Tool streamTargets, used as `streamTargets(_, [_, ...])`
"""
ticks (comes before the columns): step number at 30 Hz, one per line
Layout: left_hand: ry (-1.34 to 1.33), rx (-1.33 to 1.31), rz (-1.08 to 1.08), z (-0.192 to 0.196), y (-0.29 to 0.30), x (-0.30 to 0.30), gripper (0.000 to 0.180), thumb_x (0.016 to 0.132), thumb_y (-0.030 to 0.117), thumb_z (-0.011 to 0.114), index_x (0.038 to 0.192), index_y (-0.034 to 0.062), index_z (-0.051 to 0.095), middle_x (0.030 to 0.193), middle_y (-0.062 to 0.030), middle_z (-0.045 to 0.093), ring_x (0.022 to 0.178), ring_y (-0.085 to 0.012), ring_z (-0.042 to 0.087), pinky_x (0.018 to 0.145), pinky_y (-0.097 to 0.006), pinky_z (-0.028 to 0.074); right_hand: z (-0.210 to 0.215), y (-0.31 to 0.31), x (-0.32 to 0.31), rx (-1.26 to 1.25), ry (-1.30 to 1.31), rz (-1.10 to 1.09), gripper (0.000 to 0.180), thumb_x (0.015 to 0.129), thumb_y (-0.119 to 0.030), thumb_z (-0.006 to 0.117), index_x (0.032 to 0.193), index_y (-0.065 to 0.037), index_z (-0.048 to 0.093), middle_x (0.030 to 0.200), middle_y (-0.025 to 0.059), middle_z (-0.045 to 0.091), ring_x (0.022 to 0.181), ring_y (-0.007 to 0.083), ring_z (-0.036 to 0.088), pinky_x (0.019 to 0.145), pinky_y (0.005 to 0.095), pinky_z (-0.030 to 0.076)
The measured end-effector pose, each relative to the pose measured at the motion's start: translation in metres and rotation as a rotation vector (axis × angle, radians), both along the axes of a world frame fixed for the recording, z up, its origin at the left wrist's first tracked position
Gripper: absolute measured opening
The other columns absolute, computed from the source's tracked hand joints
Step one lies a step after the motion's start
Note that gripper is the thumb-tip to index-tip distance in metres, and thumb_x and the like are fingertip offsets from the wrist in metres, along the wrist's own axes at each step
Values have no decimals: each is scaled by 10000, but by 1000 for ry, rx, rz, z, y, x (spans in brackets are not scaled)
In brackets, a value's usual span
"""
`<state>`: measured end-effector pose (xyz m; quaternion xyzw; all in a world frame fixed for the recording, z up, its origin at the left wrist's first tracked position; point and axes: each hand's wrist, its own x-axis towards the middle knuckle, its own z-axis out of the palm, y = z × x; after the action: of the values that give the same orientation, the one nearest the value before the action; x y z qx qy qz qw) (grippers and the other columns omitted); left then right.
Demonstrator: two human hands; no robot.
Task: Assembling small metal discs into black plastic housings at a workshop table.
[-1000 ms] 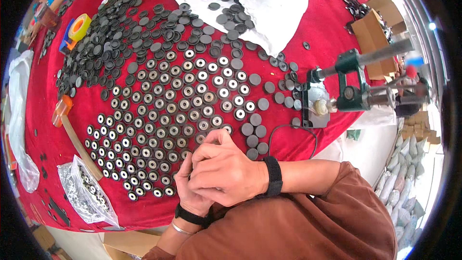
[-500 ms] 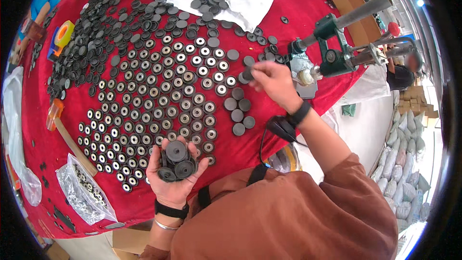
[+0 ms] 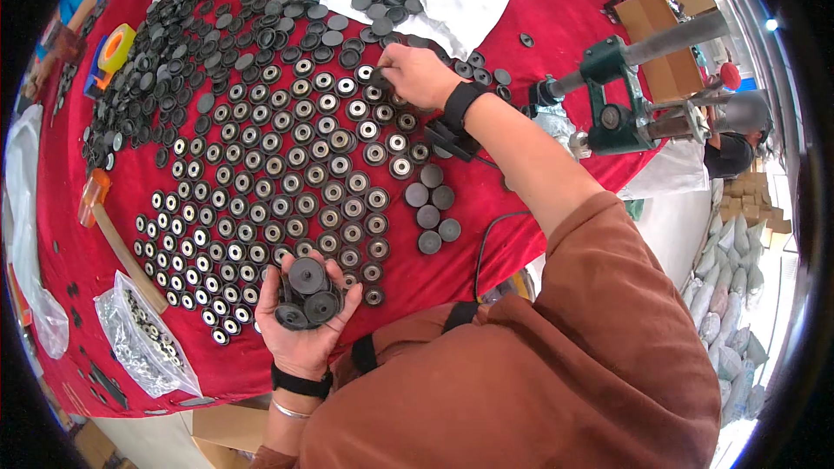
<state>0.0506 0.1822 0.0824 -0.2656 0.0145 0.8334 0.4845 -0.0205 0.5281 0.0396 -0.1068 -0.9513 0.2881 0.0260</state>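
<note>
My left hand (image 3: pixel 300 346) is palm up near the table's front edge, its fingers curled around several round black caps (image 3: pixel 307 276). One cap lies on top with a small stub showing at its centre. At the far side of the laid-out rows, my right hand (image 3: pixel 423 75) pinches a dark round cap (image 3: pixel 380 79), partly covered by the fingers. Below and left of it spread many black caps with shiny metal ring washers (image 3: pixel 295 156) in them. A small cluster of plain black caps (image 3: pixel 432 175) sits to the right of these rows.
Loose black caps (image 3: pixel 182 61) are heaped at the far left, beside a yellow tape roll (image 3: pixel 115 48). A white sack (image 3: pixel 460 0) lies behind. A green hand press (image 3: pixel 608 104) stands right. A hammer (image 3: pixel 117 239) and a bag of metal parts (image 3: pixel 143 339) lie left.
My right hand has moved left and away from me, from beside the press to the far edge of the rows. The left hand stays nearly in place, still holding its caps.
</note>
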Motion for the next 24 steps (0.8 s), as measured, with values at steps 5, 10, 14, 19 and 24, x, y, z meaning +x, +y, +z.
streamTargets(5, [1, 67, 23, -5, 2, -1, 319, 906, 384, 422, 1069, 197, 623, 1178, -54, 552, 1126, -252, 483, 974, -567, 327, -2, 43, 30, 197, -16, -135, 167, 811, -139, 542, 930, -33, 590, 834, 183, 626, 800, 340, 607, 721, 389, 485])
streamTargets(10, [9, 70, 20, -9, 4, 3, 335, 915, 378, 403, 1079, 182, 620, 1188, -56, 546, 1135, -251, 475, 985, -565, 319, 4, 13, 47, 47, 235, -150, 145, 784, -112, 552, 898, -46, 614, 792, 195, 626, 775, 347, 616, 720, 414, 498])
streamTargets(14, [30, 79, 6, -6, 8, 3, 343, 920, 378, 390, 1085, 178, 615, 1185, -59, 548, 1135, -252, 475, 987, -567, 316, -17, -4, 46, 320, 240, -50, 163, 794, -73, 529, 944, -66, 595, 800, 121, 633, 750, 289, 618, 679, 377, 495])
streamTargets(19, [38, 68, 18, -8, 5, 6, 351, 918, 385, 391, 1092, 178, 615, 1180, -65, 552, 1134, -254, 475, 979, -564, 328, -21, -13, 52, 568, 231, 66, 186, 761, -107, 527, 936, -97, 590, 843, 69, 630, 792, 226, 614, 752, 347, 447])
streamTargets(24, [-3, 78, 26, -8, 4, 8, 350, 917, 384, 393, 1093, 181, 618, 1171, -70, 557, 1131, -256, 477, 968, -562, 343, -22, -18, 60, 673, 188, 151, 209, 738, -118, 518, 941, -104, 568, 883, 34, 609, 821, 197, 604, 781, 353, 404])
